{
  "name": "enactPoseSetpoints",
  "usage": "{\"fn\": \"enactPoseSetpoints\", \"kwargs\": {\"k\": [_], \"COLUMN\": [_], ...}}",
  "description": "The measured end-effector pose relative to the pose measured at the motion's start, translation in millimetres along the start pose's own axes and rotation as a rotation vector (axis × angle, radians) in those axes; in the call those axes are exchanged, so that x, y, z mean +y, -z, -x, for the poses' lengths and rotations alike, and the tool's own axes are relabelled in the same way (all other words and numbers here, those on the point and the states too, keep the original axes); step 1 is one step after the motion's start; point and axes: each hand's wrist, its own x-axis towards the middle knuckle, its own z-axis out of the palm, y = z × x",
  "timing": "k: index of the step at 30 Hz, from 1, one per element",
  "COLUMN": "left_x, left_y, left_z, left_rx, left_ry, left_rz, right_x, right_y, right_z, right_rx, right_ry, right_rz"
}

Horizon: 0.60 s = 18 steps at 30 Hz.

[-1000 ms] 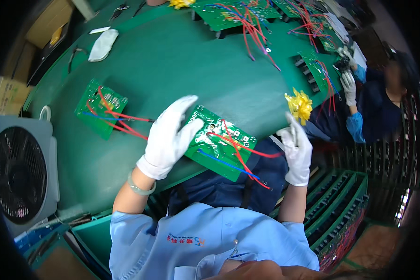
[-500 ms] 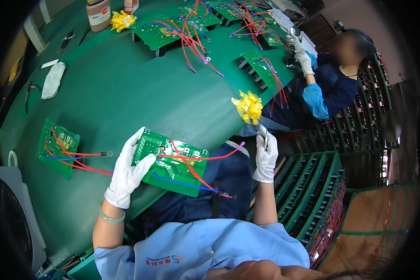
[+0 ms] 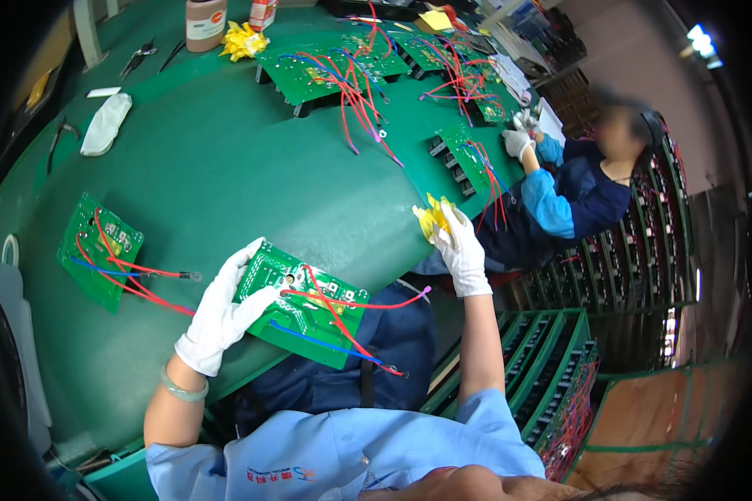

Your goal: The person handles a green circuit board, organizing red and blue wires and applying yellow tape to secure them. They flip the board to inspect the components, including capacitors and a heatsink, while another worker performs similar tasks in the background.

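My left hand (image 3: 221, 317), in a white glove, grips a green circuit board (image 3: 309, 334) by its left end, thumb on the face and fingers at the edge. Red wires (image 3: 376, 306) and a blue wire (image 3: 313, 337) run across that board, which is tilted over the table edge. My gloved right hand (image 3: 462, 260) reaches to a crumpled bundle of yellow strips (image 3: 432, 219) at the table's right edge, its fingers closed on it; the fingertips are partly hidden. Left of my left hand lies another wired circuit board (image 3: 104, 255).
Several wired circuit boards (image 3: 309, 71) stand along the far side. A second yellow bundle (image 3: 244, 42), a bottle (image 3: 205, 25), pliers (image 3: 138, 58) and a white glove (image 3: 106, 125) lie at the far left. A co-worker (image 3: 589, 179) sits at the right, near racks of boards (image 3: 518, 367).
My right hand has moved forward and left onto the yellow bundle, now covering part of it. My left hand still holds the board, which sits slightly lower in view. The view has shifted.
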Motion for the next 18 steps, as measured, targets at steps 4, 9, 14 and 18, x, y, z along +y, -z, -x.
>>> {"fn": "enactPoseSetpoints", "kwargs": {"k": [4,9,14,18], "left_x": [1,-3,-9,-6], "left_y": [-1,0,2,1], "left_z": [1,1,0,-1], "left_rx": [0.018,0.021,-0.003,-0.025], "left_ry": [0.04,0.011,-0.03,0.001], "left_rz": [0.056,0.08,0.107,0.131], "right_x": [18,8,17,31], "right_y": [19,13,15,34], "right_z": [-5,0,-9,-27], "right_rx": [0.009,0.102,0.232,0.316], "right_ry": [0.613,0.792,0.653,0.598], "right_rz": [1.151,1.327,1.09,0.937]}}
